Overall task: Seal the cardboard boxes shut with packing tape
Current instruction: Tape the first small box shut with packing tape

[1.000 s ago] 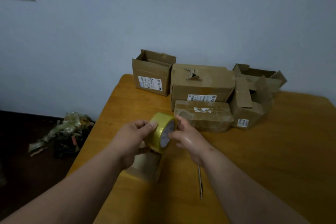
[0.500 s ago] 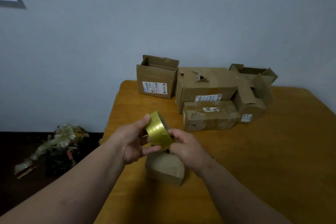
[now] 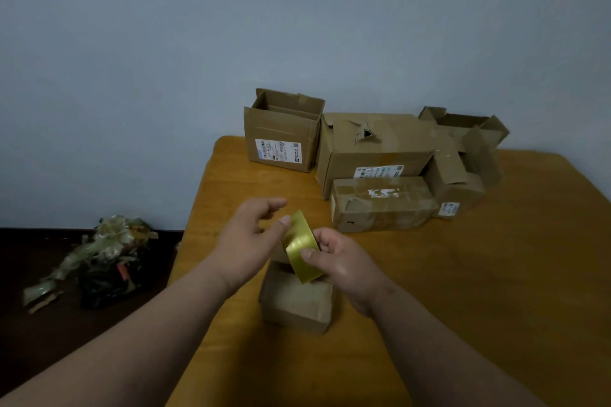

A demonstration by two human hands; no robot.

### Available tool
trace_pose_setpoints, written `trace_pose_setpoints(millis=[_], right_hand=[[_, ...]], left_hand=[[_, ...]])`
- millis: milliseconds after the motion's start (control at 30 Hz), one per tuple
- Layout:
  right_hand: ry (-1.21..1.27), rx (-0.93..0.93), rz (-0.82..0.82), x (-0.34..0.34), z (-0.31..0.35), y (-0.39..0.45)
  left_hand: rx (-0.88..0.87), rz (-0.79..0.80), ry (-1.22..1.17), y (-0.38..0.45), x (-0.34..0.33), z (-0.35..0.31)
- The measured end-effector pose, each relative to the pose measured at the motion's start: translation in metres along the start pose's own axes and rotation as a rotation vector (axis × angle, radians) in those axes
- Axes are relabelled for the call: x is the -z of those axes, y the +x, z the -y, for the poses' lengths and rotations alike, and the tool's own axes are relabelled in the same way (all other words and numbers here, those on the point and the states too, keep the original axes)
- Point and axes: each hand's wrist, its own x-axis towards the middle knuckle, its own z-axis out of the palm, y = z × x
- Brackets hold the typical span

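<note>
A yellow roll of packing tape [image 3: 301, 247] is held edge-on above a small open cardboard box [image 3: 297, 302] on the wooden table [image 3: 463, 291]. My right hand [image 3: 344, 266] grips the roll, thumb across its outer band. My left hand [image 3: 249, 239] is at the roll's left side, its thumb tip touching the band's upper edge and its fingers loosely spread. Further back stand an open box with a label [image 3: 281, 132], a large torn box [image 3: 373, 145], a taped flat box [image 3: 380, 203] and crumpled open boxes [image 3: 463, 155].
A pile of crumpled tape and dark scraps [image 3: 99, 258] lies on the dark floor left of the table. A plain wall rises right behind the boxes. The table's left edge runs close beside my left forearm.
The roll has turned further edge-on and my left fingers have loosened from it. The view has tilted, so the small box below my hands shows more.
</note>
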Motion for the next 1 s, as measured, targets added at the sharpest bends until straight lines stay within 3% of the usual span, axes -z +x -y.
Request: trace_pose_setpoints(millis=[133,367,633,1000], right_hand=[[0.017,0.012,0.023,0.008,-0.001,0.001],[0.003,0.0,0.002,0.013,-0.004,0.005],[-0.102,-0.017,-0.043,0.011,-0.001,0.016],[-0.186,-0.019,-0.027,0.01,0.004,0.023]], left_hand=[[-0.135,0.14,0.258,0.003,-0.011,-0.001],[-0.29,0.015,0.48,0.004,-0.022,0.002],[-0.16,-0.061,0.411,0.019,-0.026,-0.005],[-0.263,0.143,0.77,0.034,-0.019,-0.004]])
